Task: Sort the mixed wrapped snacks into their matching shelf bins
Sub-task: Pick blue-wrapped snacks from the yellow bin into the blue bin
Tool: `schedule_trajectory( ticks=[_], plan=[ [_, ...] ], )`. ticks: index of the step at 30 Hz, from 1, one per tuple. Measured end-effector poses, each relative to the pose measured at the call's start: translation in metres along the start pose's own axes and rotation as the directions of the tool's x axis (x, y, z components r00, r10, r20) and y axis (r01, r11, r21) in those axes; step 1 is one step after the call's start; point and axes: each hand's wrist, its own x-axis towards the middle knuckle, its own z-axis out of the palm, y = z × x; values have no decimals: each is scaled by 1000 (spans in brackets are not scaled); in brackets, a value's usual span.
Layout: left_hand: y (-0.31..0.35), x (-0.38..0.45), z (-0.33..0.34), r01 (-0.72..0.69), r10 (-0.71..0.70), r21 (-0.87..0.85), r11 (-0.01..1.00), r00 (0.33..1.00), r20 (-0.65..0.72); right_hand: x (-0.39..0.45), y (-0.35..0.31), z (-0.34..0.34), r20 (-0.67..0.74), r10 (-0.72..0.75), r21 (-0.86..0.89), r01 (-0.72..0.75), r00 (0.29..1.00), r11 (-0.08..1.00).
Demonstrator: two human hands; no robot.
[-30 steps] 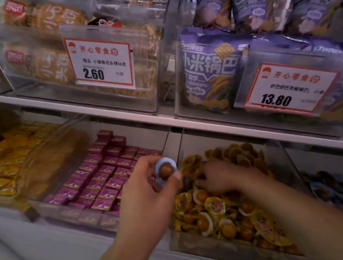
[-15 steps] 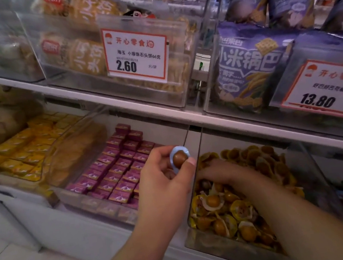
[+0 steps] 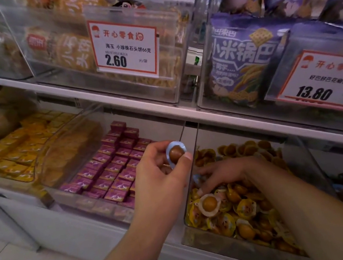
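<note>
Head view —
"Where's the stray?"
"My left hand [image 3: 162, 175] pinches the blue-wrapped snack [image 3: 176, 154] above the bin divider [image 3: 189, 160]; my right hand [image 3: 224, 174], fingers spread, rummages the yellow-wrapped bin [image 3: 204, 239]. Keep strays apart."

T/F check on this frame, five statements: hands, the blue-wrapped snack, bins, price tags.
1. The left hand pinches a blue-wrapped snack. True.
2. The right hand rests on the purple boxes. False: it reaches into the bin of yellow-wrapped snacks.
3. The price tag above the purple boxes reads 2.60. True.
4. The blue-wrapped snack lies in the yellow-wrapper bin. False: it is held up above the bins.
5. The purple bags sit on the lower shelf. False: they stand on the upper shelf.
</note>
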Motion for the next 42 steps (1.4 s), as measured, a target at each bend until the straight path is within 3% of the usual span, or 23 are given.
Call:
schedule_trajectory(
  ticks=[2, 4, 9, 12, 16, 18, 20, 22, 24, 25, 28, 30, 32, 34, 36, 38, 40, 42],
  plan=[
    [0, -1, 0, -9, 9, 22, 1000, 1000, 7, -2, -4, 1, -32, -19, -117, 15, 999, 993],
    [1, -1, 0, -11, 11, 32, 999, 1000, 7, 0, -1, 5, -75, -58, -102, 50, 996, 994],
    [6, -4, 3, -23, 23, 9, 1000, 1000, 3, -11, 11, 6, -129, -75, 214, 102, 989, 972],
    [7, -10, 10, -30, 30, 6, 1000, 999, 35, -32, 14, -2, -249, -123, 551, 245, 961, 798],
    [5, -24, 27, -54, 41, 82, 995, 987, 156, -72, 19, -15, -444, -78, 730, 410, 893, 547],
    [2, -32, 41, 14, -18, 27, 1000, 982, 188, -91, 30, -9, -493, -30, 751, 442, 870, 490],
    [-5, -39, 61, 192, -172, -91, 977, 967, 189, -107, 42, 8, -519, -6, 760, 465, 855, 454],
    [-12, -45, 78, 388, -350, -154, 909, 909, 225, -117, 54, 28, -561, 21, 763, 507, 827, 402],
    [-19, -45, 88, 466, -439, -42, 884, 856, 275, -120, 62, 43, -606, 95, 762, 542, 790, 355],
    [-23, -43, 89, 437, -435, 62, 898, 853, 287, -120, 66, 48, -622, 144, 761, 550, 770, 345],
    [-34, -28, 87, 233, -342, 329, 915, 882, 325, -126, 68, 51, -635, 217, 750, 524, 741, 404],
    [-39, -16, 80, 52, -274, 501, 864, 883, 381, -133, 72, 46, -632, 186, 741, 516, 752, 429],
    [-45, -6, 75, -23, -252, 561, 828, 877, 408, -140, 72, 41, -629, 157, 725, 502, 761, 472],
    [-49, -1, 73, -42, -239, 581, 813, 886, 398, -144, 74, 40, -696, 88, 539, 437, 713, 720],
    [-53, -2, 75, -108, -224, 635, 765, 880, 420, -146, 74, 39, -789, -46, 194, 320, 613, 927],
    [-55, -7, 78, -200, -215, 693, 693, 860, 463, -148, 76, 39, -823, -156, 7, 284, 547, 959],
    [-55, -11, 82, -297, -173, 721, 626, 849, 499, -150, 78, 39, -828, -200, -26, 320, 524, 947],
    [-54, -11, 84, -380, -120, 723, 577, 836, 536, -149, 82, 36, -858, -260, -136, 292, 443, 947]
  ],
)
